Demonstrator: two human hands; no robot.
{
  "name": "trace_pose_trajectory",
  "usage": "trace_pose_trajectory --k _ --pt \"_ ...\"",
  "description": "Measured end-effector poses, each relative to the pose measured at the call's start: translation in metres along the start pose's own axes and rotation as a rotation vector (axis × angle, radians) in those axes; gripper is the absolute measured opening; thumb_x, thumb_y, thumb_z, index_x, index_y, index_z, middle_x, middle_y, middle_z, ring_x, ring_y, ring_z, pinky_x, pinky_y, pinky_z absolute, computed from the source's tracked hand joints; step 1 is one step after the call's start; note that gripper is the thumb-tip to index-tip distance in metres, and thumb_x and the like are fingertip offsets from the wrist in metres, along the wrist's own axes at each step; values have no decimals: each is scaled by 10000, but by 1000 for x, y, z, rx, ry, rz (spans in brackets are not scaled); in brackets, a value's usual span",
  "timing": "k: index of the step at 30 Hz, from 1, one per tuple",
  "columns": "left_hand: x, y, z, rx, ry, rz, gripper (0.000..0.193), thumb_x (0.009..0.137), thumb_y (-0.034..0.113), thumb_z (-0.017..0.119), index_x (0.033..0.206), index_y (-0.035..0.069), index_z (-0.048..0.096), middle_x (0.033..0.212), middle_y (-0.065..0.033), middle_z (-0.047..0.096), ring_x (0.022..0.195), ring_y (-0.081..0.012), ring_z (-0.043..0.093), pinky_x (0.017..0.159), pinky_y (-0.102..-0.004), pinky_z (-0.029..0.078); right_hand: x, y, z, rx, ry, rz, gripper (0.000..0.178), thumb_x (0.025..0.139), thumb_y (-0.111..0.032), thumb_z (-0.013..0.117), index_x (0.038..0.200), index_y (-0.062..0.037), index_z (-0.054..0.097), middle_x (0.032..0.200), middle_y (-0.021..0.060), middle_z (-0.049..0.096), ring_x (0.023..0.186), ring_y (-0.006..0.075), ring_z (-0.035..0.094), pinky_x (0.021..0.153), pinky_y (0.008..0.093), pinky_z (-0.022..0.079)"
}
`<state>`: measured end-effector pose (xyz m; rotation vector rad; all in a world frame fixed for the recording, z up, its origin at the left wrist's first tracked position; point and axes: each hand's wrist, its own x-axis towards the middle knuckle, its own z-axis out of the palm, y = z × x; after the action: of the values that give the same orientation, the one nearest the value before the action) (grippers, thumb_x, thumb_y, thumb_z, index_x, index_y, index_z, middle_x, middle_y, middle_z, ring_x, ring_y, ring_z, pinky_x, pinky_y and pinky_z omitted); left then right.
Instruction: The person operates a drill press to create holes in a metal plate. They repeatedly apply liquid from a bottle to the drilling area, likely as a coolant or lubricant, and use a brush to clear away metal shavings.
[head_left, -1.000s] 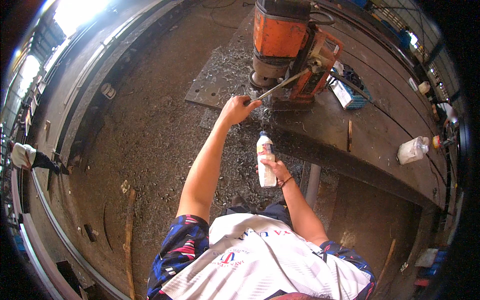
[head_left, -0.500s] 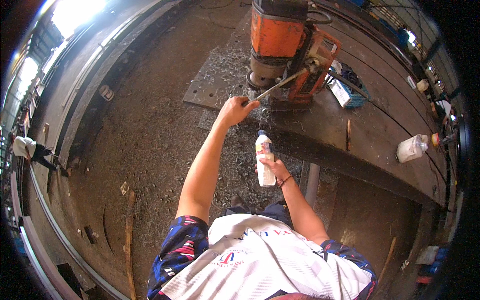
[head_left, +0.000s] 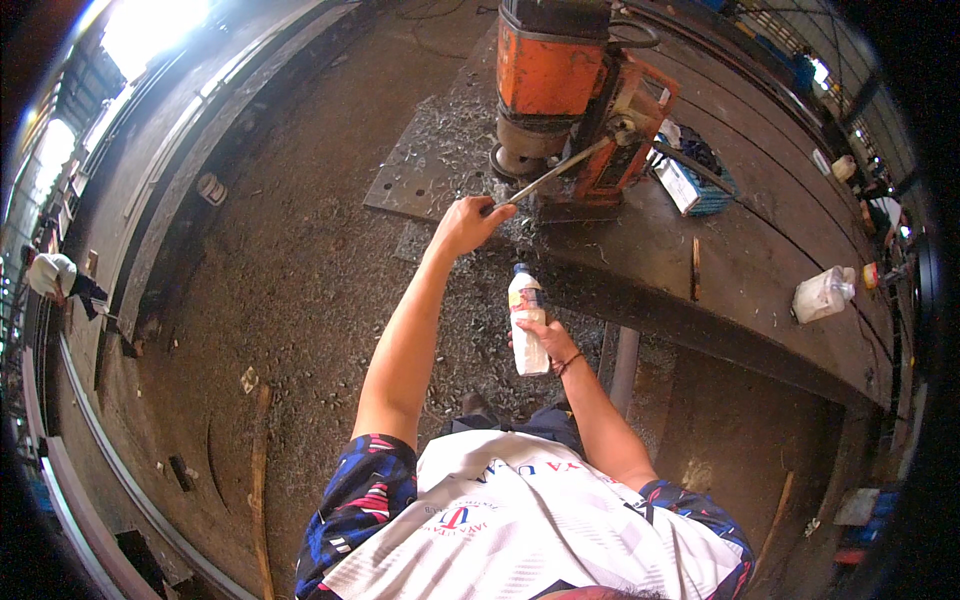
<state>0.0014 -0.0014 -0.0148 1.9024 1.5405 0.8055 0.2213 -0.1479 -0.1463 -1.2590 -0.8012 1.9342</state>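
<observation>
My left hand (head_left: 466,224) is closed round the end of a metal feed lever (head_left: 565,167). That lever slants up to the hub of an orange magnetic drill press (head_left: 548,75), which stands on a drilled steel plate (head_left: 405,180) strewn with metal shavings. In my right hand (head_left: 548,341) is a plastic bottle (head_left: 528,335) with whitish contents and a dark cap. The bottle is nearly upright in the picture, cap toward the plate, below the edge of the work table. The drill's cutter tip is hidden among the shavings.
Right of the drill lies a blue-and-white box (head_left: 690,190) with dark cloth in it. A whitish jug (head_left: 823,295) sits farther right on the steel table (head_left: 640,250), near a wood strip (head_left: 696,268). At far left, another person (head_left: 60,280) bends over. Shavings cover the floor.
The bottle and my right hand have shifted very slightly left. My left hand stays on the lever, hardly moved. The person at far left has bent lower.
</observation>
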Motion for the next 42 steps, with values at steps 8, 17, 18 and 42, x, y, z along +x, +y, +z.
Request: trace_pose_trajectory --k 8,17,18,42 --pt "-2 -2 0 16 61 42 599 862 580 590 862 -10 693 642 -154 637 639 -285 652 642 -420 494 0 -3 1 8 -29 36 400 824 -227 706 1129 -4 573 879 139 684 739 246 700 632 368 583" --pt "1 -2 7 -1 33 26 606 862 587 585 873 -9 693 644 -152 633 641 -274 646 644 -414 492 -1 1 -6 -8 -11 44 425 823 -229 709 1151 -7 555 907 150 681 742 251 699 642 377 585" --pt "2 -3 7 5 33 24 605 864 586 583 876 -9 692 642 -151 632 639 -269 645 644 -414 492 -1 0 -5 -6 -13 35 426 822 -222 708 1156 -8 551 906 151 681 741 254 699 644 378 585" --pt "7 -4 7 -48 -19 -44 694 840 612 600 1037 -50 672 680 -175 643 716 -263 660 684 -391 500 10 -3 -10 -48 -8 -32 353 828 -205 712 1099 -14 590 854 131 691 695 232 693 627 354 573"
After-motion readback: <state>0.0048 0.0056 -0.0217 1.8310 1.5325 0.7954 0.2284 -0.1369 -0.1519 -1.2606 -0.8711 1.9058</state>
